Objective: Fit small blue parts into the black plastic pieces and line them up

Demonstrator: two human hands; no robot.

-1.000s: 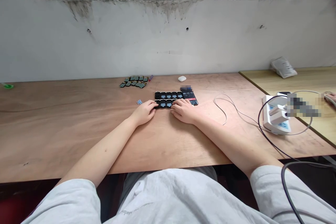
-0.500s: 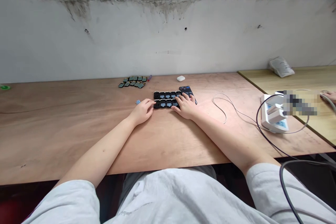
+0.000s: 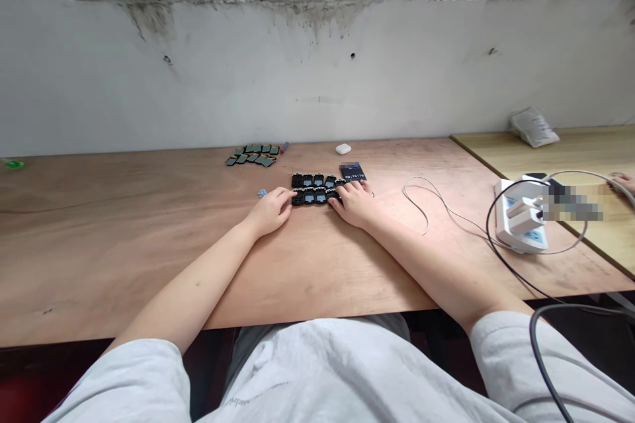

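Two rows of small black plastic housings with blue-grey squares lie on the wooden table in front of me. The near row [image 3: 309, 197] runs fairly straight between my hands. In the far row [image 3: 307, 180], the pieces toward the right are spaced apart and slightly turned. My left hand [image 3: 270, 211] rests on the table, its fingertips touching the left end of the near row. My right hand [image 3: 354, 205] lies with fingers spread over the right ends of the rows, hiding several pieces. Right behind it a phone [image 3: 352, 172] shows a running timer.
Green square boards [image 3: 253, 154] lie in two rows at the back, beside a thin purple tool [image 3: 284, 147]. Small light-blue pieces [image 3: 262, 193] sit near my left hand. A white case [image 3: 343, 149] is behind the phone. To the right are a power strip [image 3: 520, 218] and a loose cable [image 3: 441, 197].
My right hand has shifted slightly right and toward me, uncovering more of the phone screen. The right-hand pieces of the far row have spread apart and turned. My left hand stays in place.
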